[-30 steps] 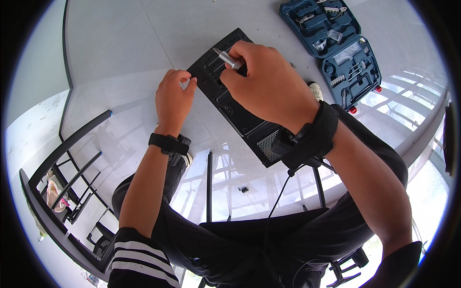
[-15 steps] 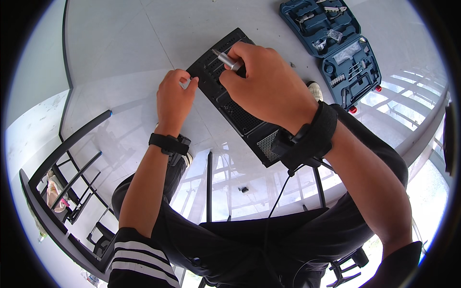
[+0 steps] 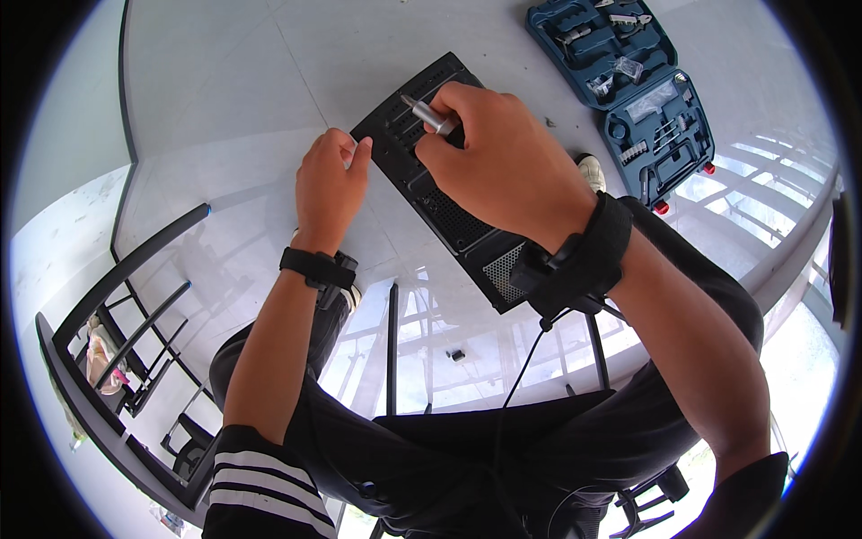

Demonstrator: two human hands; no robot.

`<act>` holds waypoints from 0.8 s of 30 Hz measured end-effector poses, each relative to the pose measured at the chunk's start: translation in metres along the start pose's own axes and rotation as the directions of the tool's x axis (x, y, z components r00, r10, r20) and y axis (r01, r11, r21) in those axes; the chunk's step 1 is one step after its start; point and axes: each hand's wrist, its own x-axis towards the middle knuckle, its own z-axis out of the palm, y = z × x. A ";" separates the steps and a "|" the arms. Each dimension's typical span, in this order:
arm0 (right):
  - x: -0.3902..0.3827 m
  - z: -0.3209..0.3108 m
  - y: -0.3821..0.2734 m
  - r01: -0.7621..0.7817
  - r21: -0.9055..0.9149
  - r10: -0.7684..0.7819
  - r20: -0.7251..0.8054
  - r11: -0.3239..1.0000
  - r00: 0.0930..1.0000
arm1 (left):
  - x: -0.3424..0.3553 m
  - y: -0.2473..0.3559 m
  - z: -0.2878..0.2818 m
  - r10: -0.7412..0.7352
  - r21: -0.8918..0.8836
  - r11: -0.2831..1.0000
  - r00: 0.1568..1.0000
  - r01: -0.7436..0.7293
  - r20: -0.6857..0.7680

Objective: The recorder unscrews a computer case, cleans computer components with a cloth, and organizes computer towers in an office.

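A long black metal panel with perforated sections (image 3: 382, 148), seemingly part of a case, lies angled in front of me. My right hand (image 3: 498, 166) is over its upper part, fingers wrapped round a silver screwdriver-like tool (image 3: 427, 113) whose tip points up-left. My left hand (image 3: 328, 189) is at the panel's left edge, thumb and forefinger pinched round a small pale piece that is mostly hidden; whether it touches the panel I cannot tell. Both wrists wear black straps with small devices.
An open blue toolbox (image 3: 620, 126) with assorted tools lies on the pale floor (image 3: 224, 90) at upper right. My shoe (image 3: 590, 172) is beside the panel. Black metal frames (image 3: 130, 269) stand at left. A dark cable (image 3: 525, 359) hangs from my right wrist device.
My left thumb and fingers have shifted slightly up and right. My right hand and the tool have moved very slightly to the right; otherwise little differs.
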 end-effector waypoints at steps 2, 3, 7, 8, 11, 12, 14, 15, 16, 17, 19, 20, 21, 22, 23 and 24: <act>0.000 0.000 -0.001 -0.009 0.001 0.009 0.004 1.000 1.000 | 0.001 0.002 -0.001 -0.019 0.037 0.999 0.999 0.017 0.043; -0.001 -0.001 -0.002 -0.009 0.004 0.009 0.000 1.000 1.000 | 0.002 0.003 -0.002 -0.039 0.074 0.997 0.996 0.032 0.085; -0.002 -0.004 -0.002 -0.052 -0.007 0.052 0.020 0.999 0.998 | 0.002 0.000 0.005 0.223 0.259 0.943 0.974 -0.207 -0.033; -0.002 -0.005 -0.003 -0.052 -0.009 0.052 0.020 0.999 0.998 | 0.002 0.001 0.006 0.233 0.283 0.934 0.972 -0.219 -0.016; -0.003 -0.009 -0.006 -0.052 -0.032 0.053 0.040 0.998 0.998 | 0.002 0.005 0.002 0.255 0.330 0.911 0.967 -0.246 0.016; -0.004 -0.010 -0.006 -0.052 -0.032 0.053 0.039 0.998 0.998 | 0.001 0.006 0.001 0.269 0.354 0.898 0.963 -0.262 0.030; -0.004 -0.009 -0.004 -0.051 -0.030 0.052 0.037 0.998 0.998 | 0.002 0.005 0.000 0.280 0.373 0.887 0.959 -0.274 0.038; -0.004 -0.009 -0.002 -0.033 -0.028 0.034 0.016 0.999 0.999 | 0.003 0.005 0.000 0.292 0.391 0.875 0.955 -0.286 0.046; -0.005 -0.008 -0.001 -0.015 -0.026 0.015 -0.005 1.000 1.000 | 0.004 0.004 -0.001 0.292 0.391 0.875 0.955 -0.286 0.046; -0.005 -0.008 -0.001 -0.015 -0.026 0.015 -0.006 1.000 1.000 | 0.005 0.003 -0.001 0.297 0.402 0.869 0.954 -0.291 0.048; -0.006 -0.009 -0.001 -0.028 -0.005 0.028 -0.005 1.000 1.000 | 0.005 0.005 -0.001 0.305 0.409 0.863 0.951 -0.298 0.051; -0.006 -0.009 -0.001 -0.028 -0.006 0.028 -0.008 1.000 1.000 | 0.004 0.007 -0.003 0.230 0.373 0.899 0.972 -0.230 0.044; -0.007 -0.008 0.000 -0.029 0.011 0.029 -0.012 1.000 1.000 | 0.003 0.010 -0.003 0.155 0.334 0.929 0.987 -0.160 0.043; -0.007 -0.008 0.001 -0.029 0.028 0.029 -0.016 0.999 0.999 | 0.003 0.012 -0.003 0.159 0.330 0.929 0.986 -0.165 0.045; -0.007 -0.008 0.002 -0.033 0.024 0.033 -0.020 0.999 0.999 | 0.003 0.013 -0.002 0.093 0.295 0.950 0.995 -0.103 0.047; -0.007 -0.008 0.001 -0.026 0.034 0.026 -0.012 0.999 1.000 | 0.002 0.013 -0.003 0.024 0.266 0.963 0.998 -0.037 0.050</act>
